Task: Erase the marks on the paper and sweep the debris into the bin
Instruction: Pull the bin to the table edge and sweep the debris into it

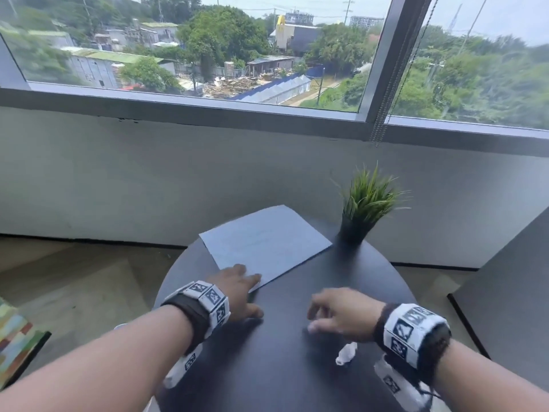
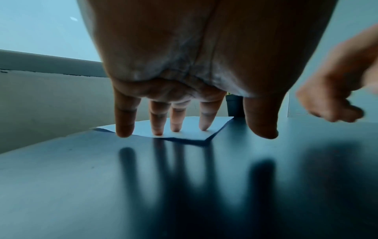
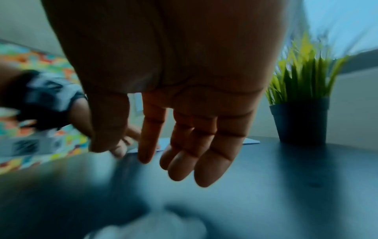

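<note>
Nearest on dark tabletop (image 1: 297, 367), small white blurred lump (image 1: 346, 353) below right hand (image 1: 341, 318); fingers (image 3: 212, 155) loose, holding nothing. Beyond, left hand (image 1: 237, 288), straight fingers (image 2: 157, 119) pressing paper (image 1: 264, 242) near corner, seen plainly only from left wrist. Paper pale, marks too faint to tell. Farther right, potted plant (image 1: 362, 209) just beside paper.

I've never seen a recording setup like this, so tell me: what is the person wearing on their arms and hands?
Both hands are bare, with no gloves or sleeves on the forearms. Each wrist carries a black strap: the left wrist band and the right wrist band are ringed with white square tiles printed with black, QR-like patterns. White pieces bearing similar markings hang beneath each band. A thin black cord trails from the right one.
</note>
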{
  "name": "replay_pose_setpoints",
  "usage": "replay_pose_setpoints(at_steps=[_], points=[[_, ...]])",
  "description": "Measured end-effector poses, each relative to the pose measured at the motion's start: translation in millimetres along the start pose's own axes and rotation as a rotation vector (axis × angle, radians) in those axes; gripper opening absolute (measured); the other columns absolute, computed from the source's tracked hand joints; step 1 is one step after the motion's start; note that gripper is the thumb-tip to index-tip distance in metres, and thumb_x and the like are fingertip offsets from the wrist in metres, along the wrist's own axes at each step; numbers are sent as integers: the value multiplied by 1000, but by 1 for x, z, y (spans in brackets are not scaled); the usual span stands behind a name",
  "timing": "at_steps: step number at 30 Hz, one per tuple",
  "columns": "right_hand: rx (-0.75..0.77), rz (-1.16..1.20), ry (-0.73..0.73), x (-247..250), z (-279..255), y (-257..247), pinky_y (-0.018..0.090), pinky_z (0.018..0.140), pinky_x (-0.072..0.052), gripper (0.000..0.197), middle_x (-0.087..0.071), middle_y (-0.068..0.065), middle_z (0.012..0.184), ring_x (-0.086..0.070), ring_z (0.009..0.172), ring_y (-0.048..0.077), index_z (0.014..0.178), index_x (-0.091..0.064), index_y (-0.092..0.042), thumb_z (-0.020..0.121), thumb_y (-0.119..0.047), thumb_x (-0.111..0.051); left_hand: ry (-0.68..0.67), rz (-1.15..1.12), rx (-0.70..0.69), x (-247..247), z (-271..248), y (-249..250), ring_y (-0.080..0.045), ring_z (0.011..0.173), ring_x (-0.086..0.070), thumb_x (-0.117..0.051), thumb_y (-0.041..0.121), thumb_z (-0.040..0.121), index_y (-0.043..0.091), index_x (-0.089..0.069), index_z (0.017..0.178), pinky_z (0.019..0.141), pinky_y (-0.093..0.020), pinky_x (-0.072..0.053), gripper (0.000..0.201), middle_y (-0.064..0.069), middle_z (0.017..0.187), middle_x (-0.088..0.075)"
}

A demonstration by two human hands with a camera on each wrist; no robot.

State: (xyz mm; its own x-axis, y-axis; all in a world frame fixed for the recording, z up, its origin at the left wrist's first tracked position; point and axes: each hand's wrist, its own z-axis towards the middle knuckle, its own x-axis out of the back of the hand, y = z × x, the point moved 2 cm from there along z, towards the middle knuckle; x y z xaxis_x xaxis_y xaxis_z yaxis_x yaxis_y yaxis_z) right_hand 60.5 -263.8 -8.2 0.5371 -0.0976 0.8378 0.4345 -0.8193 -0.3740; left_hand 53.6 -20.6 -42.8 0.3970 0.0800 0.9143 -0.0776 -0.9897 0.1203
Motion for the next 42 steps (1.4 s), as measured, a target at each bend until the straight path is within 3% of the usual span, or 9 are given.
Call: replay_pose_setpoints(at_steps=[4,11,18,26,30,34,38,40,42], points=[[100,-220,-94,-25,-40,26,30,82,-44,24,-43,-8,108,-48,98,15,105,-52,-35,84,-41,-60,10,-35,-11,4,4,-7,-21,136,-34,-59,75,65,43,-39,135,106,-45,-40,79,4,146,-29],[21,-93,92,4,17,38,10,63,-37,10,-51,-10,87,-49,72,4,88,-53,-28,89,-32,-62,72,-34,-28,0,6,-2,-18,133,-34,-61,71,72,35,-42,133,102,-40,-41,73,3,141,-32],[-105,-45,285,33,118,37,25,73,-38,10,-61,2,95,-59,88,22,89,-55,-27,87,-29,-64,92,-6,-92,2,24,-10,-18,133,-32,-60,71,74,30,-43,126,101,-44,-41,68,3,143,-33],[-371,162,367,24,63,75,31,90,-41,43,-56,7,119,-55,104,21,120,-57,-15,87,-42,-63,77,-225,92,3,5,-50,-19,150,-2,-49,72,83,31,-10,155,120,-45,-16,92,1,163,7],[-423,-135,11,-11,11,70,47,118,-21,91,-12,-1,162,-13,147,28,153,-21,-30,79,-80,-40,-49,-28,92,-22,-34,-46,-25,149,9,-30,90,71,23,-3,155,119,-52,-8,110,-5,162,12],[-63,-326,-182,-69,-31,-17,56,119,-7,113,27,-13,158,22,147,24,153,11,-33,59,-95,-6,-126,80,-264,-45,-83,1,-24,148,17,-23,89,69,25,-1,155,120,-48,3,109,-4,161,18],[136,-124,-162,-52,-56,-28,25,120,-5,91,-7,-12,163,-2,149,5,154,-15,-30,78,-77,-29,-16,-195,-507,-45,-109,28,-9,142,-29,-41,78,79,34,-48,140,117,-29,-19,76,11,152,-37],[-69,-44,47,-29,-51,10,19,115,-5,77,-18,-4,162,-13,148,8,153,-24,-23,90,-64,-39,111,-307,-322,-44,-111,24,-11,142,-31,-44,74,82,35,-48,140,114,-27,-19,70,11,153,-37],[-328,-155,89,-31,-52,36,35,118,-12,83,-19,4,161,-15,149,26,150,-28,-18,87,-72,-31,115,-212,-60,-52,-111,15,-21,149,-12,-46,72,86,30,-32,150,118,-36,-11,77,-2,162,-15]])
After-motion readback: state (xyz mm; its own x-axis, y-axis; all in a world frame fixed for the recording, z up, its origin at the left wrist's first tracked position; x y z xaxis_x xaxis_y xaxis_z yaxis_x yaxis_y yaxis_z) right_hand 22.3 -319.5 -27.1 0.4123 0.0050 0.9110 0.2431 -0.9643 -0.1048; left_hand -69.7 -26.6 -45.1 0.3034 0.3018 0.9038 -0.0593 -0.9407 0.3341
